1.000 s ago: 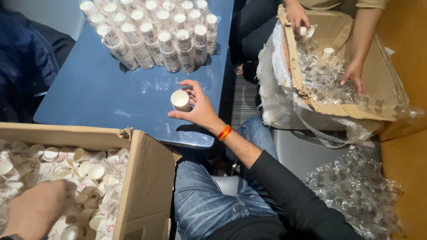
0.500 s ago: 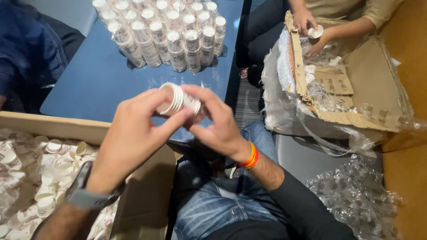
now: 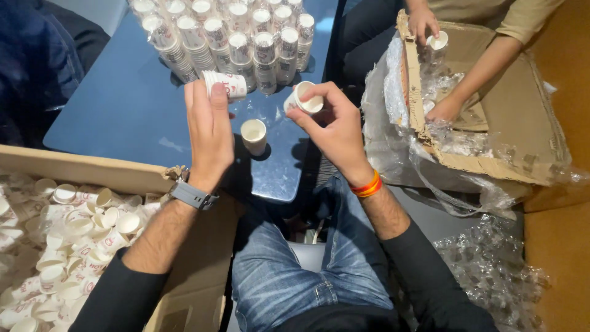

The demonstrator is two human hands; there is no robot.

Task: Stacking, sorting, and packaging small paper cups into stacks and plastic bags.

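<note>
My left hand is gripping a short stack of paper cups lying on its side, long axis running left to right, open mouths toward my right. My right hand is pinching a single small cup by its rim, mouth tilted up toward me, just across a small gap from the stack's open end. Between and a little below both hands, one loose cup is standing upright on the blue desk, about equally near either hand. Beyond it, wrapped sleeves of stacked cups are standing in rows. At my left, a cardboard box is holding a heap of loose cups. At my right, another person's hands are working in a second box lined with clear plastic.
</note>
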